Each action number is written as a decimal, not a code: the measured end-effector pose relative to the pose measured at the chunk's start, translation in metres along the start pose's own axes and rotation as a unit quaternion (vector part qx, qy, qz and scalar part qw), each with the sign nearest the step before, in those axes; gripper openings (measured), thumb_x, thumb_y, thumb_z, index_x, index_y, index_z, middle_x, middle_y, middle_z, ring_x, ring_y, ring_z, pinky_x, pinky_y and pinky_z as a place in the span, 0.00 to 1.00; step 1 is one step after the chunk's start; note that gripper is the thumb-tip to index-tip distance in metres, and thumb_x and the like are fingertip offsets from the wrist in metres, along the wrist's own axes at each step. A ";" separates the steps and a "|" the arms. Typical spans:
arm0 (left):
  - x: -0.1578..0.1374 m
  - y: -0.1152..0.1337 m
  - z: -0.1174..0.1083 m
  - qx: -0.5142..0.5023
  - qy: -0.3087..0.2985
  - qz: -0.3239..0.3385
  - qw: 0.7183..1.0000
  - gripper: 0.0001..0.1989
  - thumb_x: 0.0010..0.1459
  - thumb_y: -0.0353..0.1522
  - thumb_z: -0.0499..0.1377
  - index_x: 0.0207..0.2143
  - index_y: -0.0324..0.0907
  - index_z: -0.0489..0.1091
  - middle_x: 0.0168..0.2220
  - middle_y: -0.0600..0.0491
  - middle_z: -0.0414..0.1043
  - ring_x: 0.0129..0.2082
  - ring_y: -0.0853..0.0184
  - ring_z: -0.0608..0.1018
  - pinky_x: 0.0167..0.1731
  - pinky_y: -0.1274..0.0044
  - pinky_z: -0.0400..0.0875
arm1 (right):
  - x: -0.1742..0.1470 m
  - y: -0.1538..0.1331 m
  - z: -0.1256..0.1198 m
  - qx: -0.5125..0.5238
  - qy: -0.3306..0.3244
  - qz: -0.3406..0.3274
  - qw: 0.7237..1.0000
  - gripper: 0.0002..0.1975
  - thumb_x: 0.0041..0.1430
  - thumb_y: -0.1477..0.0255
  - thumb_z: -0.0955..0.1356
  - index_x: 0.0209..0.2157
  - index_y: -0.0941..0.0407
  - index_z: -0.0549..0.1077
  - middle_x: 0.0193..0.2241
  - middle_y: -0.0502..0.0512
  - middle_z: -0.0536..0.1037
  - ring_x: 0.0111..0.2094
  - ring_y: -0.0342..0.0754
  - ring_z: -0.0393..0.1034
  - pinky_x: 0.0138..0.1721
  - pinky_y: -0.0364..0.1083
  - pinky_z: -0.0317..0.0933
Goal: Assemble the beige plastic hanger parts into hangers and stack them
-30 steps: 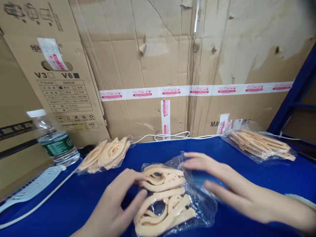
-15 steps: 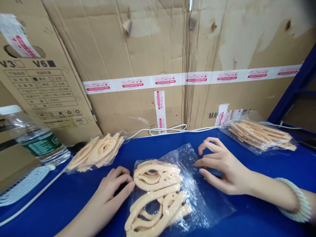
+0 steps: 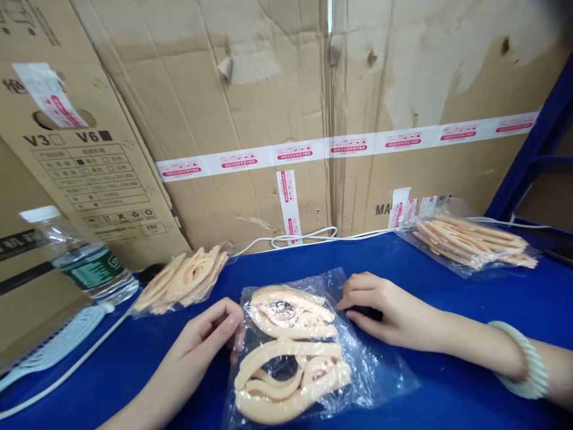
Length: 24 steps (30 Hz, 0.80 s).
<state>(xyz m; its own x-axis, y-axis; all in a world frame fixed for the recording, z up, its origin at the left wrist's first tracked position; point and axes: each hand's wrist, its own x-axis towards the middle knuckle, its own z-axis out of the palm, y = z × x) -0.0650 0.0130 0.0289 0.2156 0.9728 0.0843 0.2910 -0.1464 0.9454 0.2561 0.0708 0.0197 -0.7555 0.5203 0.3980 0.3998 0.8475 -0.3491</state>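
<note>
Plastic bag [image 3: 362,358] — both hands [image 3: 210,334] [image 3: 380,307] half-curled, touching its opposite sides

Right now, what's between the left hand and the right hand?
Head view: a clear plastic bag of curved tan pieces lies on the blue tabletop between the left hand and the right hand.

Glossy, crinkly clear-plastic middle bag [image 3: 367,364] and matt, creased cardboard panels [image 3: 277,113]
</note>
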 end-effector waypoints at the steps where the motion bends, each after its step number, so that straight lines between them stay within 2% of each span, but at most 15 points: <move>1: 0.000 0.002 0.001 -0.004 0.004 0.004 1.000 0.19 0.64 0.44 0.55 0.25 0.42 0.65 0.22 0.57 0.66 0.22 0.71 0.68 0.25 0.80 0.64 | 0.000 0.004 0.002 -0.002 0.010 0.008 1.000 0.10 0.62 0.77 0.63 0.41 0.57 0.76 0.35 0.57 0.76 0.37 0.49 0.69 0.42 0.51 0.64; 5: 0.007 0.015 0.006 -0.012 0.009 0.009 1.000 0.19 0.63 0.44 0.56 0.25 0.42 0.65 0.21 0.58 0.65 0.21 0.71 0.67 0.24 0.79 0.62 | 0.000 0.016 0.006 0.010 0.058 0.028 0.998 0.10 0.65 0.74 0.62 0.41 0.57 0.75 0.37 0.57 0.78 0.39 0.50 0.70 0.43 0.50 0.64; 9: 0.026 0.043 0.010 0.034 0.007 0.048 0.998 0.18 0.62 0.43 0.56 0.24 0.41 0.66 0.22 0.58 0.65 0.24 0.71 0.67 0.26 0.80 0.61 | 0.001 0.023 0.006 0.036 0.113 0.086 0.989 0.11 0.66 0.72 0.61 0.40 0.58 0.75 0.39 0.58 0.80 0.40 0.50 0.72 0.44 0.50 0.64; 12: 0.044 0.067 0.015 0.046 -0.006 0.072 0.996 0.17 0.62 0.40 0.56 0.23 0.41 0.64 0.21 0.58 0.65 0.24 0.71 0.66 0.26 0.80 0.60 | 0.001 0.024 0.006 0.049 0.124 0.115 0.984 0.13 0.67 0.70 0.60 0.38 0.58 0.75 0.39 0.58 0.80 0.40 0.51 0.72 0.44 0.50 0.64; 16: 0.064 0.091 0.024 0.039 0.025 0.090 0.995 0.15 0.58 0.37 0.58 0.21 0.40 0.63 0.19 0.59 0.61 0.20 0.73 0.62 0.22 0.81 0.56 | 0.000 0.018 0.005 0.039 0.129 0.119 0.984 0.18 0.69 0.66 0.58 0.38 0.58 0.76 0.37 0.59 0.79 0.40 0.53 0.70 0.46 0.53 0.63; 19: 0.074 0.105 0.027 0.045 0.030 0.096 0.994 0.12 0.56 0.36 0.59 0.22 0.40 0.64 0.20 0.59 0.62 0.21 0.73 0.63 0.22 0.81 0.56 | -0.001 0.012 0.006 0.055 0.146 0.136 0.978 0.22 0.70 0.63 0.55 0.39 0.58 0.76 0.38 0.60 0.78 0.42 0.54 0.70 0.47 0.56 0.61; 24: 0.082 0.135 0.025 0.104 0.031 0.114 0.987 0.10 0.54 0.34 0.58 0.22 0.40 0.66 0.20 0.58 0.64 0.21 0.72 0.65 0.22 0.80 0.58 | -0.004 0.007 0.014 0.079 0.155 0.167 0.971 0.27 0.70 0.57 0.52 0.51 0.58 0.72 0.49 0.63 0.76 0.49 0.57 0.69 0.53 0.58 0.59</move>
<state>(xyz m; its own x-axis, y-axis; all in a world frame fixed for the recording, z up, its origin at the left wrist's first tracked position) 0.0159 0.0687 0.1558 0.2421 0.9181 0.3137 0.4283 -0.3913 0.8145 0.2544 0.0729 0.0041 -0.3952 0.7904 0.4680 0.4926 0.6124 -0.6183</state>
